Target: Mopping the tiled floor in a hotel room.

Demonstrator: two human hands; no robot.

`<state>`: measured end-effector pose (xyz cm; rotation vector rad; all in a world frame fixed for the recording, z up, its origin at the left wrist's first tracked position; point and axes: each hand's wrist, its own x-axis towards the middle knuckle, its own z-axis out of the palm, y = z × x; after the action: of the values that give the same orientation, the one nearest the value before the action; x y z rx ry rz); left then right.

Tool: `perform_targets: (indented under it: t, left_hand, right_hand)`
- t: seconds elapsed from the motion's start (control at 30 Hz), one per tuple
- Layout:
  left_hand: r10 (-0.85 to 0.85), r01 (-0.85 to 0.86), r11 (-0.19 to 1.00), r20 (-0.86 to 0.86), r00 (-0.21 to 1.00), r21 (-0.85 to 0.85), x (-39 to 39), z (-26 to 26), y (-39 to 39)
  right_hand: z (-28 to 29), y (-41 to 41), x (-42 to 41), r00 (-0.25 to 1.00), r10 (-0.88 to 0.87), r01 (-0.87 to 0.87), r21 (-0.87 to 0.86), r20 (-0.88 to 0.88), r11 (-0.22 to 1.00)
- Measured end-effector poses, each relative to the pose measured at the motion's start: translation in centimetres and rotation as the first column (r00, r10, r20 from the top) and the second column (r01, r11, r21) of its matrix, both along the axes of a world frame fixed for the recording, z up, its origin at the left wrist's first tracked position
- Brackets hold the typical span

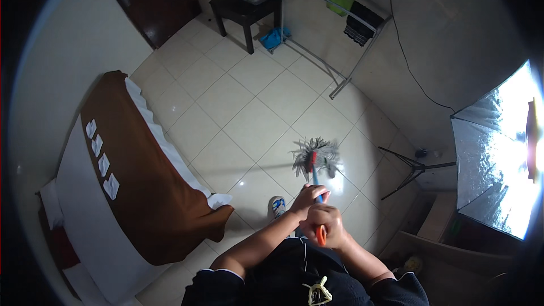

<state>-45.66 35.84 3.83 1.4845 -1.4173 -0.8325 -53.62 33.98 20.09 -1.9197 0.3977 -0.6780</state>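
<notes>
Both hands grip the blue handle of a string mop, near the person's waist. My left hand (310, 199) is closed around the shaft a little farther down towards the mop head. Nearer the body, my right hand (325, 226) wraps the upper end, where an orange tip sticks out of the fist. The grey string mop head (315, 157), with a red clamp (312, 161), lies spread on the pale tiled floor (255, 114) beyond the hands. A sandal (278, 206) on the person's foot shows left of the handle.
Left stands a bed with a brown cover (140, 170) and several folded white cloths. A black table (246, 10), a blue bag (272, 39) and a metal drying rack (314, 57) are at the back. Right are a tripod (414, 165), a lit reflective umbrella (480, 153) and a hanging cable (406, 59).
</notes>
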Motion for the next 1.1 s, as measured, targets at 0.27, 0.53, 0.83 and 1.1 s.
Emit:
perform_targets:
  t: [0.27,0.53,0.83,1.1]
  left_hand:
    - [0.415,-0.415,0.909,0.142,0.899,-0.027,2.9,2.4,10.4]
    - [0.511,-0.512,0.859,0.113,0.852,-0.022,-1.5,-1.7,12.3]
    - [0.066,-0.074,0.996,-0.159,0.985,-0.041,-11.5,-1.3,10.8]
    - [0.462,-0.461,0.887,0.034,0.886,-0.033,-13.7,1.3,17.1]
  right_hand:
    - [-1.5,5.0,0.6,0.875,0.436,-0.469,0.139,0.211,0.872]
    - [-3.5,5.5,-4.8,0.913,0.377,-0.403,0.205,0.158,0.892]
    - [-1.1,10.1,-12.3,0.974,0.227,-0.227,-0.005,0.003,0.974]
    - [-0.5,13.5,-13.9,0.896,0.416,-0.424,0.021,0.158,0.905]
